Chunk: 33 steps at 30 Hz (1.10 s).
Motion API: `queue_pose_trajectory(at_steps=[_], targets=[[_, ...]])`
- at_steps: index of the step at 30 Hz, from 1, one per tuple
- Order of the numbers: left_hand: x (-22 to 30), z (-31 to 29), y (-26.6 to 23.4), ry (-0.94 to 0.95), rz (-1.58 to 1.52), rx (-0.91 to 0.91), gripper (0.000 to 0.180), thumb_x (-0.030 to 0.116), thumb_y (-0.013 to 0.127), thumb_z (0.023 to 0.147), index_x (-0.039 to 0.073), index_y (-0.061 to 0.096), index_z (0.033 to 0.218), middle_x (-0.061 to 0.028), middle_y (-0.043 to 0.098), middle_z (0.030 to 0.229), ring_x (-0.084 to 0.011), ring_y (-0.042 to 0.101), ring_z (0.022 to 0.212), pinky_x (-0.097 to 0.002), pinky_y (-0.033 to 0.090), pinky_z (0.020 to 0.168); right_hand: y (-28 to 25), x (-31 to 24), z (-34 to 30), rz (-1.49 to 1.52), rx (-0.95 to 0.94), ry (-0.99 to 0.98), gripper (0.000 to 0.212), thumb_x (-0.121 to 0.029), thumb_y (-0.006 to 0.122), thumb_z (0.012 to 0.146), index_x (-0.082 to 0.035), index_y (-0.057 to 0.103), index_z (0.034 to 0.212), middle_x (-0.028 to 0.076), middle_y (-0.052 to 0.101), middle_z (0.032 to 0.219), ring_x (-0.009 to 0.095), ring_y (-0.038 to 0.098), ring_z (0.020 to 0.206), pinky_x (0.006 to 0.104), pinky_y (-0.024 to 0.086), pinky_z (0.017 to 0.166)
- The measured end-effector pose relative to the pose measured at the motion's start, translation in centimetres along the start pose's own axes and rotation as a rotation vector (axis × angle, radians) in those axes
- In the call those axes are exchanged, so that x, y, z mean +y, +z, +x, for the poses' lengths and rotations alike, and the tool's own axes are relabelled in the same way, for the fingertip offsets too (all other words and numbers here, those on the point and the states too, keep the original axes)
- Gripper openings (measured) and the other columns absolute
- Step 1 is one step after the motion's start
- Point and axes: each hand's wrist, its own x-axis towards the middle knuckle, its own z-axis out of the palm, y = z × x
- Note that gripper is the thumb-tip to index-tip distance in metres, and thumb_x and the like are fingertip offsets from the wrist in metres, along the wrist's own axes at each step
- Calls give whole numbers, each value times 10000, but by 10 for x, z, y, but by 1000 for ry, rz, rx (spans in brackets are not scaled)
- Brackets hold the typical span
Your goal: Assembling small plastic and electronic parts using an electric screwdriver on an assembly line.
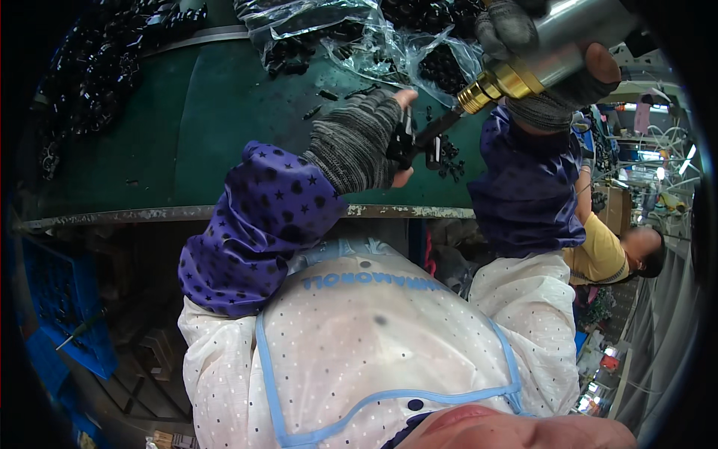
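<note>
My left hand [357, 136], in a grey fingerless knit glove, pinches a small black part [404, 142] between thumb and fingers, just above the table's near edge. What kind of part it is I cannot make out. My right hand [550, 106], gloved alike, is wrapped round a power screwdriver [580, 34] with a silver body and a gold collar. The tool slants down to the left, and its dark bit reaches the black part. Whether a screw sits at the tip is hidden. Small black pieces [449, 161] lie on the table just right of the part.
The green table [224, 127] has a worn metal front edge. Clear plastic bags [321, 26] of black parts lie at its far side. A heap of black parts [93, 82] covers the far left. Blue crates [63, 299] stand lower left. Another person [602, 251] in yellow is at the right.
</note>
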Motion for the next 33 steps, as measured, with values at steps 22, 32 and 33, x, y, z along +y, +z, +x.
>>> queue_pose_trajectory(at_steps=[22,32,33], targets=[[-5,-1,2,-182,312,191,810,223,727,556,50,391,1272,-177,536,1037,-347,532,959,-428,426,867,8,17,-3,-55,173,-126,539,-155,632,762,40,425,1219,241,565,1061,373,657,811,516,576,700],[-35,-29,-20,-182,690,220,861,240,730,569,79,373,1337,-138,506,1139,-353,511,991,-459,515,706,8,19,4,-112,313,-172,556,-201,636,773,22,407,1228,179,586,969,347,651,763,433,586,624],[-37,-33,-24,-154,739,250,869,248,733,581,55,362,1342,-139,497,1156,-341,506,1016,-460,488,780,7,22,2,-91,354,-180,560,-210,636,775,17,403,1231,166,593,939,341,649,748,419,585,614]])
